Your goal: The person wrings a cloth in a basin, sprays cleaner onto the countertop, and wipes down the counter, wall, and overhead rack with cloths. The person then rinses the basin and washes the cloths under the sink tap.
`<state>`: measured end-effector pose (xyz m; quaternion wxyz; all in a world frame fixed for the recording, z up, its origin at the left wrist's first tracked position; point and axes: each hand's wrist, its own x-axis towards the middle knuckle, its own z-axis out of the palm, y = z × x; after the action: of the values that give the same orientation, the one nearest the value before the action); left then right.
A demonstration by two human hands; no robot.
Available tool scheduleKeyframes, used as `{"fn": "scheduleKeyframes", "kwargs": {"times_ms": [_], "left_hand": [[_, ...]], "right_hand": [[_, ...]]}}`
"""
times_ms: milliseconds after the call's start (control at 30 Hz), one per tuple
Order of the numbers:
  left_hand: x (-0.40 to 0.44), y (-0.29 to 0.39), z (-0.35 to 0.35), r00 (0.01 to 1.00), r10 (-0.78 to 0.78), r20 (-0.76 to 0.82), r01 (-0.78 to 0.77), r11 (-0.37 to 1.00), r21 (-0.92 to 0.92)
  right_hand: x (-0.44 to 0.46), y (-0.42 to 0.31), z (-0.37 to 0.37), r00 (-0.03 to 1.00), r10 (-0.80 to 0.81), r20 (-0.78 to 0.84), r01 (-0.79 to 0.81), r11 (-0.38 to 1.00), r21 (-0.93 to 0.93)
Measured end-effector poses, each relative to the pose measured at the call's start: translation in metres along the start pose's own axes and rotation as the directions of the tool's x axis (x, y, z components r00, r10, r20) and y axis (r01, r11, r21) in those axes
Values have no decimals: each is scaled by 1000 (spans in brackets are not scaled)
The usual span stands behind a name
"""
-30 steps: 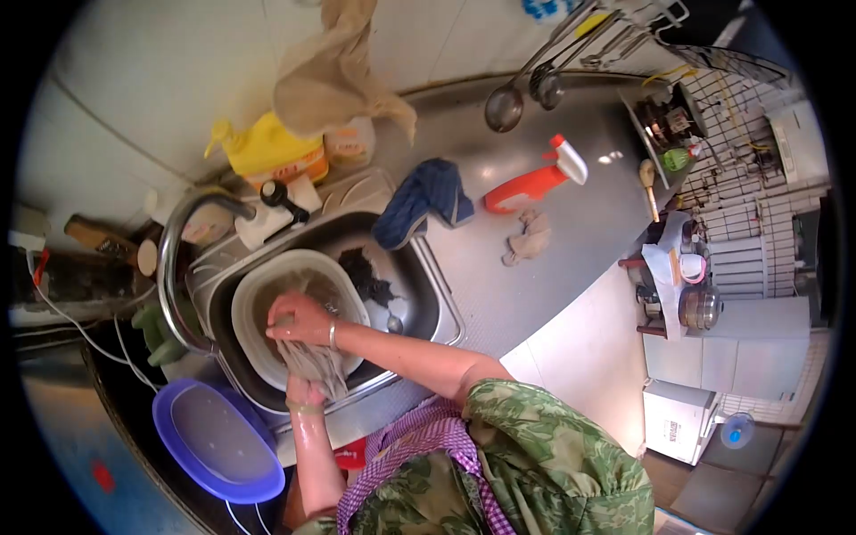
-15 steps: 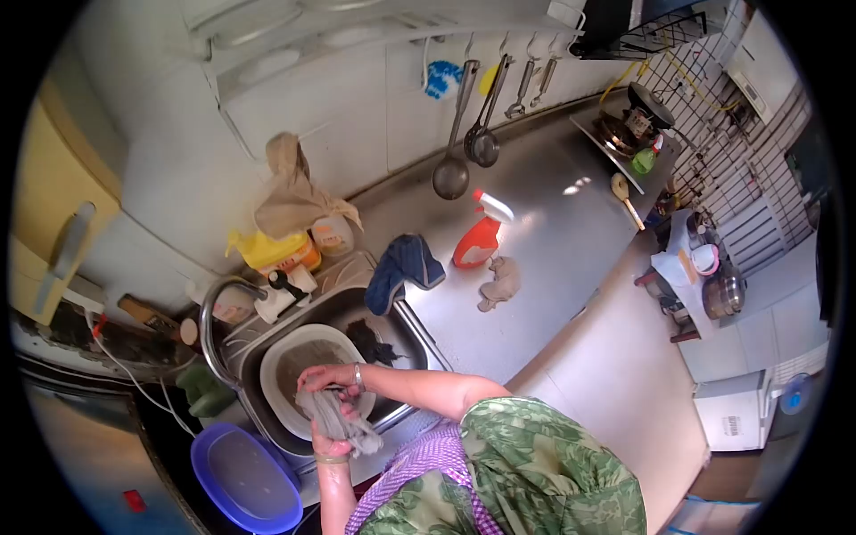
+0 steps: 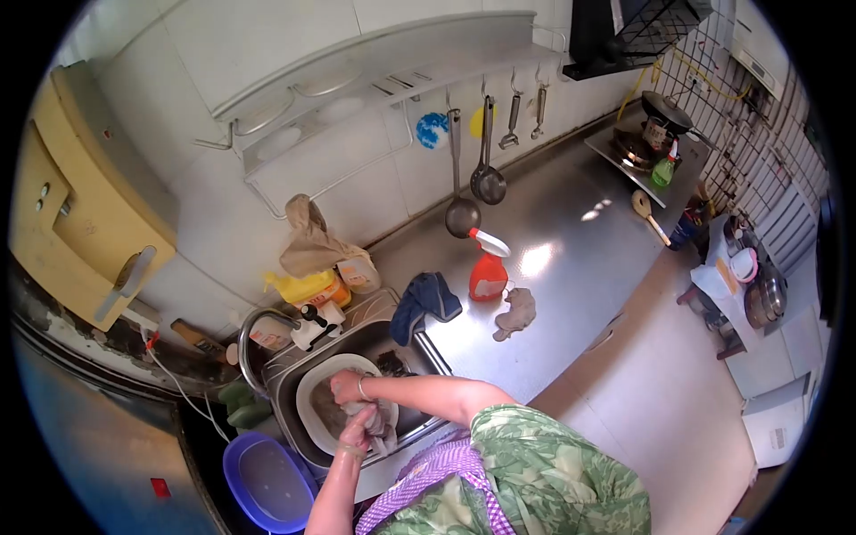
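Observation:
A wet grey cloth [image 3: 383,428] is bunched between my two hands over a white basin [image 3: 308,406] that sits in the metal sink [image 3: 437,361]. My right hand [image 3: 346,387] is closed on the cloth's upper part, above the basin. Just below it, near the basin's front rim, my left hand [image 3: 358,428] grips the cloth too. Cloudy water shows inside the basin. Beside it in the sink lies something dark [image 3: 392,364] that I cannot make out. A dark blue cloth [image 3: 423,306] hangs over the sink's right edge.
On the steel counter [image 3: 562,259] stand a red spray bottle [image 3: 488,276] and a crumpled beige cloth [image 3: 515,314]. The curved faucet [image 3: 245,348] rises behind the sink's left side. A blue-purple tub [image 3: 267,486] is at lower left. Ladles [image 3: 463,217] hang on the wall.
The cloth and both hands have gone lower, closer to the basin, with the hands still gripping it. The camera view has shifted, showing more of the wall shelf and the yellow cabinet.

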<state>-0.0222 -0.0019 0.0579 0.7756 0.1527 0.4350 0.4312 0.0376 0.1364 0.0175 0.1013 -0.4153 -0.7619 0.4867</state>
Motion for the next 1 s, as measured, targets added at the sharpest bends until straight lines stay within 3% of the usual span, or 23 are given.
{"fn": "scheduleKeyframes", "kwargs": {"times_ms": [67,133,200,233,267,333,367,400,433,533,567,667,733,800,933,1000], "left_hand": [[23,-21,-25,999,20,44,-19,1000,-6],[48,-40,-49,999,19,47,-18,999,-41],[69,-60,-23,900,128,-417,-105,991,78],[74,-63,-25,852,184,-489,-123,980,155],[79,-67,-28,795,239,-557,-126,964,233],[68,-66,-61,837,332,-434,-140,899,416],[25,-31,-25,905,62,-420,44,970,237],[5,-17,-16,966,-43,-255,54,998,34],[-17,0,6,976,-33,-217,21,998,-58],[-42,23,30,999,-30,-40,15,940,-340],[-44,26,30,999,-27,29,37,902,-430],[-45,22,33,950,106,293,87,812,-577],[-53,25,37,939,135,317,61,841,-538],[-65,26,41,961,119,250,-6,911,-412],[-56,27,42,997,80,16,-74,968,-239],[-67,32,65,994,57,-98,-74,981,-180]], "right_hand": [[-11,2,4,997,24,-75,-34,991,-130],[-14,13,23,981,50,-186,-73,990,-118],[-20,14,28,950,28,-310,-87,980,-180],[-14,16,18,987,113,-110,-139,954,-265],[-13,23,13,995,56,-82,-71,980,-184],[-15,36,11,998,-59,-33,59,998,8],[-23,37,4,996,-39,78,10,937,349],[-32,36,-16,982,-50,184,-80,768,636],[-49,23,-44,946,-60,319,-196,678,709],[-47,25,-34,913,-118,390,-332,341,879],[-39,24,-28,864,-277,419,-396,139,908],[-58,-27,-52,743,-548,383,-401,92,911],[-40,-33,-48,870,-405,282,-56,486,872],[-62,-73,-65,918,-322,234,61,695,717],[-49,-71,-49,928,-364,84,286,837,466],[-44,-63,-36,953,-286,100,245,921,302]]}}
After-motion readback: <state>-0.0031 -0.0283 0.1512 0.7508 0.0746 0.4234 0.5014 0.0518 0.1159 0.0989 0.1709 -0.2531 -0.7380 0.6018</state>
